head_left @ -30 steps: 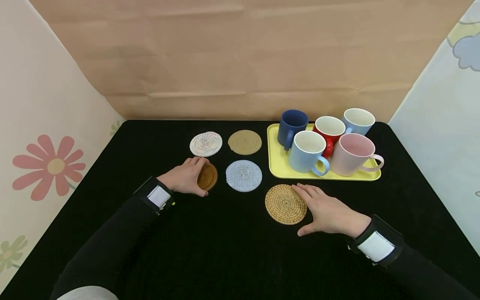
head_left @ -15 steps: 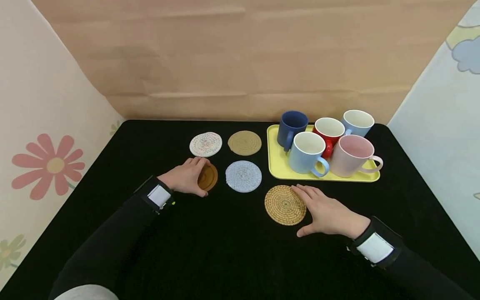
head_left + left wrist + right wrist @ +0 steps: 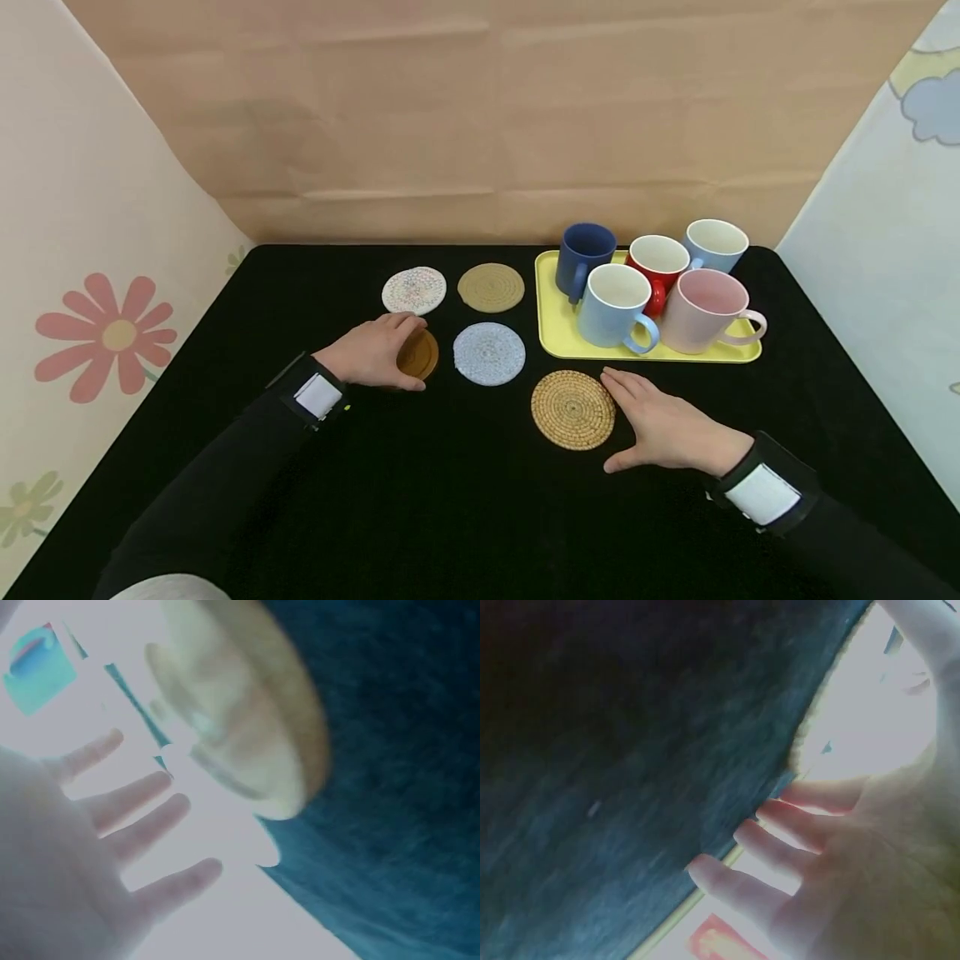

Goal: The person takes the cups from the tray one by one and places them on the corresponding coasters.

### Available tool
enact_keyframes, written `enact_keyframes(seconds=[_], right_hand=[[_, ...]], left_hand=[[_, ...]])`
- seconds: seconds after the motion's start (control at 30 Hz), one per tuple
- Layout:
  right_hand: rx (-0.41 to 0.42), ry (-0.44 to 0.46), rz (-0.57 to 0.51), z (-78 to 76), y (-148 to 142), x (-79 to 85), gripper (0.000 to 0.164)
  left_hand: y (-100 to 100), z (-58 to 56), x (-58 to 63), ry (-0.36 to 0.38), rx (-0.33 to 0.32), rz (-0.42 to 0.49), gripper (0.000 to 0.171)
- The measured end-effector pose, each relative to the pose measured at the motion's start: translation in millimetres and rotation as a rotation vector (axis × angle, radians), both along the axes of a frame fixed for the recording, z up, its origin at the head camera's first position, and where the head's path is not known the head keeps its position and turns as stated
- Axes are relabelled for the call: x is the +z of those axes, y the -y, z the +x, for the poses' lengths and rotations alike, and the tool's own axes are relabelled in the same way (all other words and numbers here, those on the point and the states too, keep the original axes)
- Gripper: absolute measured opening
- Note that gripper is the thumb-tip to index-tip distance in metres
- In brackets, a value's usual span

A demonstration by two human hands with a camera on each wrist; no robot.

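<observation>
Head view: your left hand (image 3: 371,350) is spread at the left of a brown coaster (image 3: 420,355), your right hand (image 3: 667,425) spread beside a woven coaster (image 3: 572,410); black tabletop (image 3: 480,500), brown-paper backdrop (image 3: 480,108). Left wrist: parted fingers (image 3: 135,798), brown coaster beyond. Right wrist: straight fingers, parted.

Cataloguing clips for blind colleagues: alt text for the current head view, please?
A left hand partly hides a brown coaster; a right hand is open beside a woven coaster. Three other coasters and a yellow tray of mugs share the black table.
</observation>
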State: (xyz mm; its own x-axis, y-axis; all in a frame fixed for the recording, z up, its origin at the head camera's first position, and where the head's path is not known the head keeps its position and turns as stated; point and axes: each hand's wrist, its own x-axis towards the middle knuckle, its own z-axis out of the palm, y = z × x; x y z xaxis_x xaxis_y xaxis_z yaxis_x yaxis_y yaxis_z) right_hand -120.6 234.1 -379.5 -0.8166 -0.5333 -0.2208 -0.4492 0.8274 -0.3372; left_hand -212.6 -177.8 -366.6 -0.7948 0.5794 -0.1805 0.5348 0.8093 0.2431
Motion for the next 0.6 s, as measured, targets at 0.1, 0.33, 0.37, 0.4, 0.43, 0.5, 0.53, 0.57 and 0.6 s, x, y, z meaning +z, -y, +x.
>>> enact_keyframes(seconds=[0.1, 0.33, 0.37, 0.4, 0.43, 0.5, 0.53, 0.57, 0.6], right_hand=[[-0.009, -0.009, 0.015, -2.0, -6.9, 1.0, 0.115], [-0.016, -0.047, 0.023, -6.8, -19.5, -1.5, 0.113], [-0.015, -0.047, 0.023, -7.1, -20.5, -2.0, 0.113], [-0.015, -0.046, 0.023, -7.3, -21.1, -2.5, 0.113], [-0.015, -0.044, 0.023, -7.5, -21.3, -2.8, 0.114], [-0.021, -0.033, 0.023, -7.6, -20.3, -2.7, 0.115], [-0.024, -0.029, 0.024, -7.7, -19.3, -2.6, 0.115], [-0.027, -0.027, 0.026, -7.7, -18.1, -2.4, 0.115], [-0.028, -0.027, 0.025, -7.9, -16.7, -2.3, 0.116]], left_hand=[[-12.3, 3.6, 6.3, -0.085, -0.057, 0.026, 0.091], [-72.6, 15.4, 10.9, -0.168, -0.257, 0.053, 0.089], [-83.4, 17.4, 10.1, -0.153, -0.281, 0.043, 0.089], [-94.4, 18.9, 9.0, -0.131, -0.302, 0.027, 0.089], [-105.1, 20.4, 7.3, -0.106, -0.324, 0.008, 0.09], [-125.9, 23.7, 4.0, -0.054, -0.36, -0.033, 0.092], [-135.3, 25.1, 1.8, -0.033, -0.378, -0.051, 0.093], [-144.0, 26.4, -0.2, -0.016, -0.396, -0.067, 0.095], [-151.5, 27.4, -2.9, -0.009, -0.413, -0.081, 0.098]])
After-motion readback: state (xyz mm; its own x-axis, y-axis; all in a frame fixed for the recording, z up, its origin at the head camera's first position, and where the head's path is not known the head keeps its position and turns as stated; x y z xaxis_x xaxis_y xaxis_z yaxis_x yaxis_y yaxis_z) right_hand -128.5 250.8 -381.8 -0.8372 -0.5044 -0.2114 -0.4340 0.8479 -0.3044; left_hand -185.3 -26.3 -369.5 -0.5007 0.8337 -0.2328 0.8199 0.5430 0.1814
